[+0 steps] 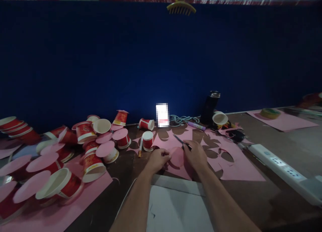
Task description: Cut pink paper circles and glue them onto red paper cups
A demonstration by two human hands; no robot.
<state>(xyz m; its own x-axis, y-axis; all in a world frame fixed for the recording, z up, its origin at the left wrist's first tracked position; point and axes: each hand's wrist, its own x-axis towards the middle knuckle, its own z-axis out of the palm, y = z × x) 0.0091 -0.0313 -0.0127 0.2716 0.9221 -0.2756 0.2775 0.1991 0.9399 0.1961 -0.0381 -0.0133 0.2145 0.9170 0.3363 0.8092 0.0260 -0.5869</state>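
My left hand (159, 159) is closed, thumb and fingers pinching the left edge of a round pink paper piece (177, 157). On the other side of that piece, my right hand (195, 154) is wrapped around a pair of dark scissors (178, 140), whose blades point up and to the left. Their handles are mostly hidden by the fingers. Beneath both hands lies a pink paper sheet (182, 171) with round cut-outs. Just beyond my left hand stands a red and white paper cup (148, 140), upside down, with a white and orange stick-like item (140, 146) beside it.
Many red paper cups (87, 133), several capped with pink discs, crowd the left. More cut pink paper (238, 166) lies right. A dark bottle (210, 107), purple glue stick (196, 126), bright blurred screen (162, 114) and cable stand behind. A power strip (284, 170) runs along the right.
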